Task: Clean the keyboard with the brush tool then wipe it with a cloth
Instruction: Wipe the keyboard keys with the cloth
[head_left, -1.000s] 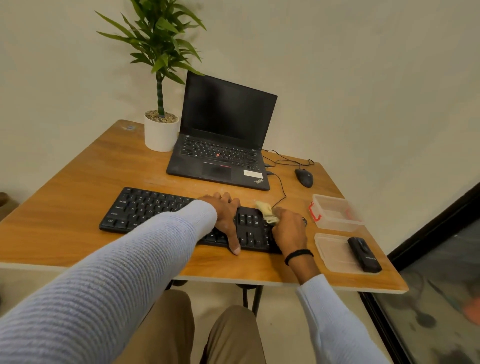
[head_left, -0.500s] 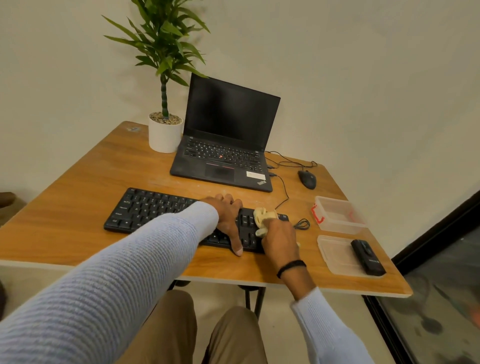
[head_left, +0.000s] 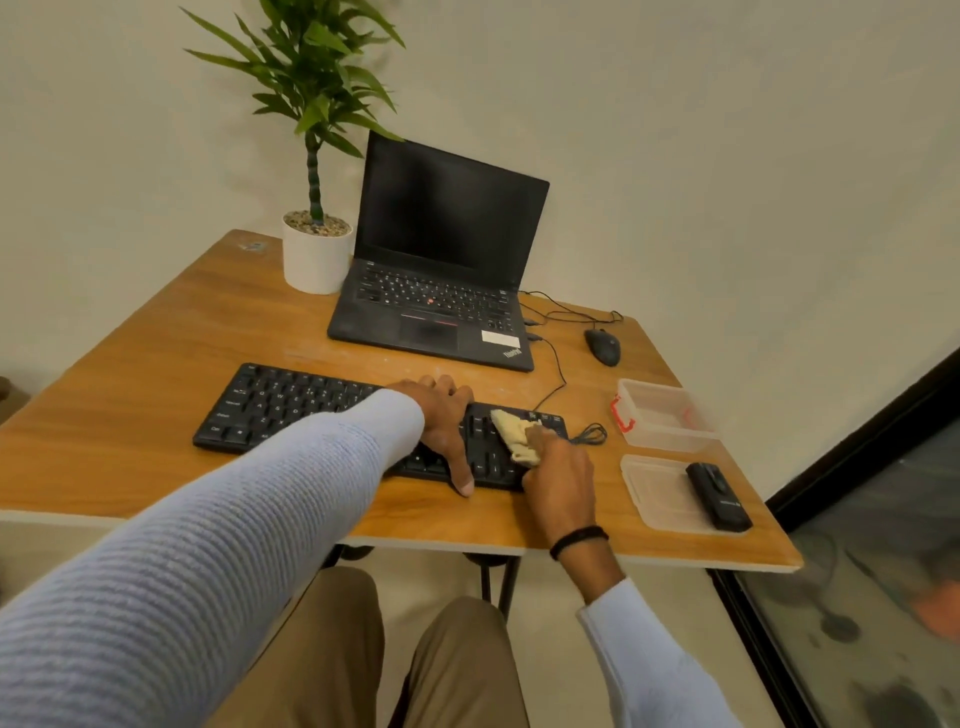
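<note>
A black keyboard (head_left: 291, 402) lies across the front of the wooden table (head_left: 145, 364). My left hand (head_left: 441, 421) rests flat on its right half, fingers straight, thumb at the front edge. Just to its right, my right hand (head_left: 561, 478) grips a crumpled cream cloth (head_left: 514, 434) and presses it onto the keys at the keyboard's right end. A black brush tool (head_left: 719, 496) lies on a clear plastic lid (head_left: 654, 493) at the table's right front.
An open black laptop (head_left: 441, 291) stands behind the keyboard, a potted plant (head_left: 317, 254) to its left. A black mouse (head_left: 602, 347) and cables lie at the back right. A clear plastic box (head_left: 667, 415) with red clasps sits right of the keyboard.
My right hand has slid the cloth leftward along the keyboard's right end and turned it. My left hand has stayed on the keys.
</note>
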